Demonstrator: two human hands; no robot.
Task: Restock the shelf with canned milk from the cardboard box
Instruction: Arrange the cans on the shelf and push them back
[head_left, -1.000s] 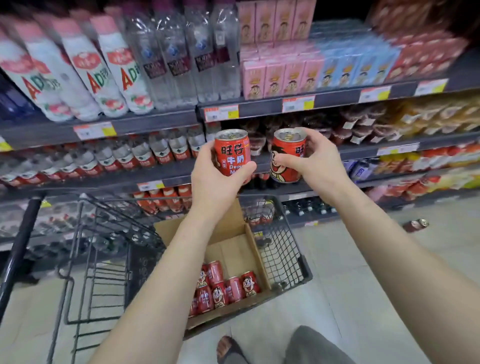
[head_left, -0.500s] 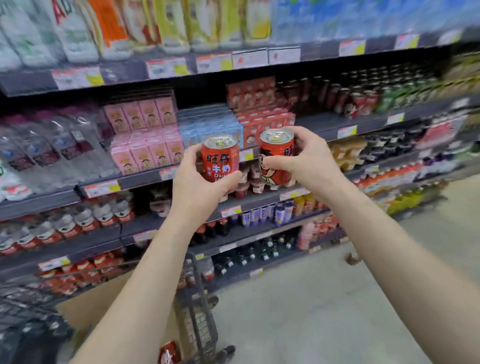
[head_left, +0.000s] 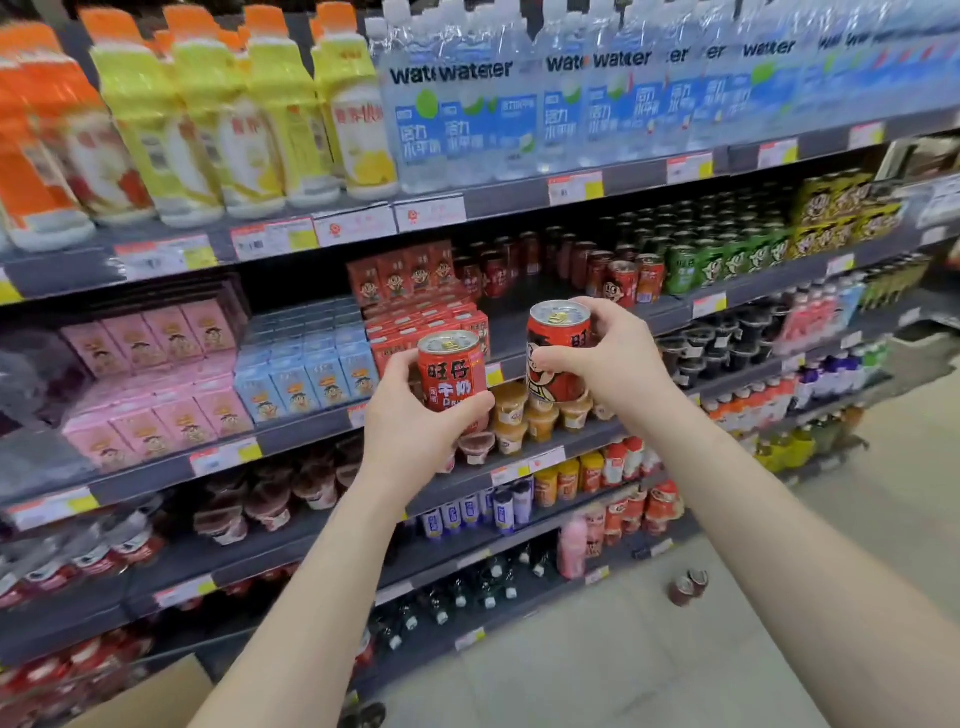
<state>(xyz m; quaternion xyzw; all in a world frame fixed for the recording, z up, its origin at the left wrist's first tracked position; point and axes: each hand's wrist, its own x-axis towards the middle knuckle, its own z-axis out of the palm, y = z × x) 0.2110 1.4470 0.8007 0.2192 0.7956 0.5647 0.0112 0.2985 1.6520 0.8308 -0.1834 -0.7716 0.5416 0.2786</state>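
- A dark grey shelving unit fills the view from the near left away to the right, with price tags along every edge.
- Its top tier holds orange-capped bottles, then yellow bottles, then clear water bottles.
- The tier below carries pink cartons, blue cartons and red cartons. Further right, on the shelf, stand red cans and then green cans.
- Jelly cups sit one tier lower, behind the hands.
- A corner of the cardboard box shows at the bottom left.
- The pale floor lies to the right, with two loose cans on it near the foot of the unit.
- Both bare forearms reach up and forward from the lower edge.
- The left hand grips the left can, fingers curled round its left side and thumb across its lower front.
- The right hand grips the right can, thumb across the front and fingers curled over the upper right side.
- Both cans are red with silver tops and a gold pull tab, held roughly upright and apart from each other.
- The left can shows black characters. The right can shows a cartoon face and is held higher, in front of the dark gap between the red cartons and the red cans.
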